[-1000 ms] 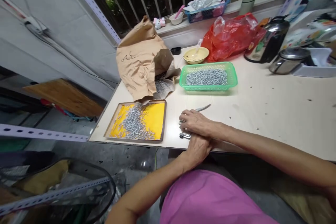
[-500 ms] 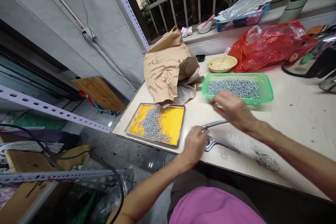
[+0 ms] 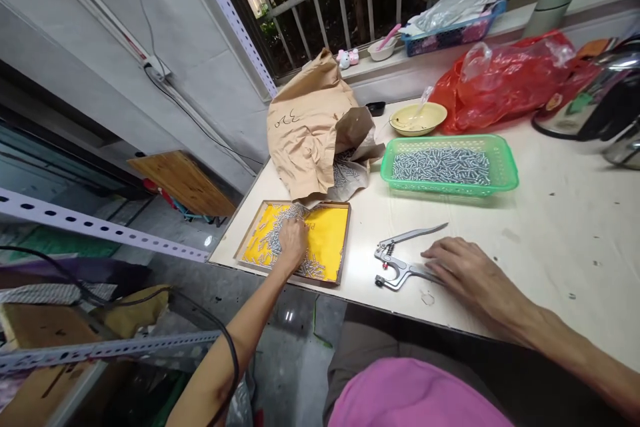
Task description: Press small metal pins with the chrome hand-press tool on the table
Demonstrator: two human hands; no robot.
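My left hand (image 3: 293, 240) is down in a shallow tray with a yellow bottom (image 3: 331, 240). Its fingers are closed and dip among small silvery metal pins (image 3: 313, 268); what they pinch is hidden. Hand pliers (image 3: 400, 267) with a spring and two long grey handles lie on the table, jaws toward the tray. Over the end of the lower handle, my right hand (image 3: 465, 270) is held with its fingers stretched out and nothing seen gripped in them. Whether it touches the handle I cannot tell.
A green basket (image 3: 450, 189) full of similar metal pieces stands behind the pliers. A brown paper bag (image 3: 305, 133) spills pins beside the tray. Farther back are a yellow bowl (image 3: 419, 121), a red plastic bag (image 3: 500, 90) and a kettle (image 3: 590, 97). The table's front edge runs close to my body.
My left hand has moved left from the pliers' jaws into the tray of pins. My right hand has come down from near the basket to the lower handle; the pliers now lie uncovered by the left hand.
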